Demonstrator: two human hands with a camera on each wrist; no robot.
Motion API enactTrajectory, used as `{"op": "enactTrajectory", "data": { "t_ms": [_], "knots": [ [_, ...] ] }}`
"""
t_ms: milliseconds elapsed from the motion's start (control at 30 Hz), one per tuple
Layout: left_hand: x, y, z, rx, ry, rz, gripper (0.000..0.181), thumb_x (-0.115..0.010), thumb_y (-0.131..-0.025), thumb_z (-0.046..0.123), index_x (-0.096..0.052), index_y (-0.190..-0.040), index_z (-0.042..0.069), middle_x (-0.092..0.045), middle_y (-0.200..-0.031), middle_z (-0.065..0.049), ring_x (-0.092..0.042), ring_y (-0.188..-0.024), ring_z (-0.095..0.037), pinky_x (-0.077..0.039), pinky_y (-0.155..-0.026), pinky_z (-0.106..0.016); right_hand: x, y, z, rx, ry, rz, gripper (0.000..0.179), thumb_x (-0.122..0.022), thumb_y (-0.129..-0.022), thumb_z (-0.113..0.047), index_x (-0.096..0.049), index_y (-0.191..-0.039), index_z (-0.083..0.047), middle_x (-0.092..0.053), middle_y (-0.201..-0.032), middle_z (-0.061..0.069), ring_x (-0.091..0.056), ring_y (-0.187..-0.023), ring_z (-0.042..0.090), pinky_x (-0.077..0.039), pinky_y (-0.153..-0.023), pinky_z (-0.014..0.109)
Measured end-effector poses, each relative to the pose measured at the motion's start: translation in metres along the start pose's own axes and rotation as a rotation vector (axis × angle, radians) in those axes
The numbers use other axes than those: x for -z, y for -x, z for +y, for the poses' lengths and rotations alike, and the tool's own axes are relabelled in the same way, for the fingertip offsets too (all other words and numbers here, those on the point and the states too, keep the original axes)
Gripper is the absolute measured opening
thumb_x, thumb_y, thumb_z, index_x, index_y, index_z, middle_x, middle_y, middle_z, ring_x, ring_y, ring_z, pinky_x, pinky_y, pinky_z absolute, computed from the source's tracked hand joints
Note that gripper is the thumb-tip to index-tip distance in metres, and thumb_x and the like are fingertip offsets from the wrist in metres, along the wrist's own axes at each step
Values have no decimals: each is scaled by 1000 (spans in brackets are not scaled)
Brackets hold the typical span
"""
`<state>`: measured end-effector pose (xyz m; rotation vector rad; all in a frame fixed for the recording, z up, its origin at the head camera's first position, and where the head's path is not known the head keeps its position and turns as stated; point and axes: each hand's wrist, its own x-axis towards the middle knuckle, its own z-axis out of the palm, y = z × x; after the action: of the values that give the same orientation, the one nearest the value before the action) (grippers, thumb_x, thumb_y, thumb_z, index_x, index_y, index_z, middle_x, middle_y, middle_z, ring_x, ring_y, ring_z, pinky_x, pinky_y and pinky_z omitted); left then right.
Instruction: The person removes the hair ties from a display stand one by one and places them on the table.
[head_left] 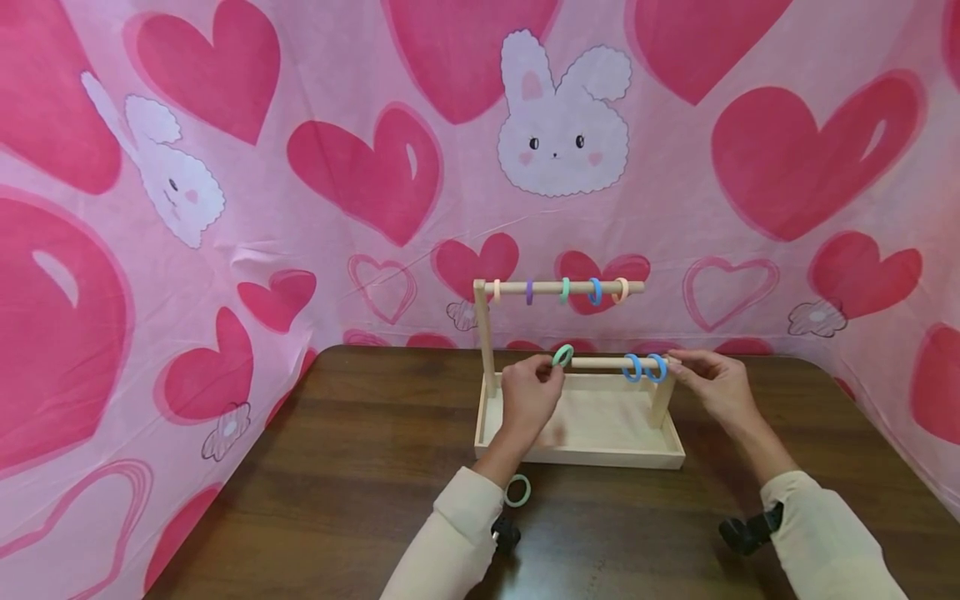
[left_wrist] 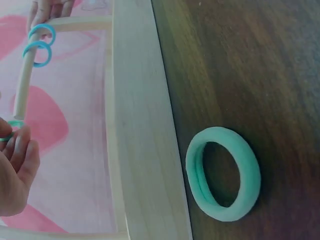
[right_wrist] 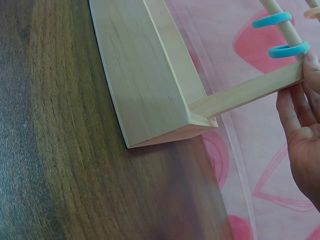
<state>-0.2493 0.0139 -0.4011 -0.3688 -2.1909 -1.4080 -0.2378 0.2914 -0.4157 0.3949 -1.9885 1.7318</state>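
My left hand pinches a green hair tie at the free left end of the lower wooden rod. Two blue hair ties hang on that rod near its right end. There my right hand grips the top of the short post, thumb on one side and fingers on the other. Another green hair tie lies flat on the table, in front of the stand's tray.
Peach, purple, green and blue hair ties hang along the upper rod, held by a taller post at the left. The stand sits on a dark wooden table. Behind it hangs a pink cloth with hearts and rabbits.
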Motion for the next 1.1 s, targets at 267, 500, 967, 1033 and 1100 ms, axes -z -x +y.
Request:
{"op": "enactTrajectory", "data": {
  "t_ms": [267,500,967,1033,1100],
  "knots": [
    [7,0,3,158,138,-62,9,-71,-88,6,-78,-87,0,-77,-74,-14,-68,-60,-5,-50,-55,-14,0,0,0,10,6,2,23,-66,-91,11,-77,-109,0,-76,-94,-25,-69,-85,-11,-52,-72,7],
    [13,1,3,315,349,-124,13,-70,-90,3,-75,-94,-8,-76,-79,-22,-68,-60,-6,-60,-63,-22,-1,1,0,3,16,8,22,-67,-91,10,-73,-111,8,-76,-94,-25,-69,-85,-11,-52,-73,7],
    [19,10,1,527,548,-163,19,-68,-90,2,-70,-102,-13,-74,-76,-11,-65,-59,-3,-62,-68,-25,-1,1,2,11,4,27,24,-67,-90,11,-78,-108,-1,-76,-92,-25,-68,-81,-12,-52,-69,7],
    [19,12,1,529,553,-171,20,-68,-90,2,-69,-103,-13,-73,-74,-8,-64,-59,-3,-62,-67,-25,-1,1,3,16,3,30,26,-67,-90,12,-79,-107,-4,-76,-91,-25,-68,-80,-12,-52,-69,7],
    [20,14,1,533,568,-185,21,-66,-90,1,-69,-104,-14,-71,-71,-4,-64,-59,-2,-62,-67,-25,-1,1,3,20,6,31,27,-67,-90,12,-79,-107,-6,-76,-91,-25,-67,-79,-12,-52,-68,7]
  ]
}}
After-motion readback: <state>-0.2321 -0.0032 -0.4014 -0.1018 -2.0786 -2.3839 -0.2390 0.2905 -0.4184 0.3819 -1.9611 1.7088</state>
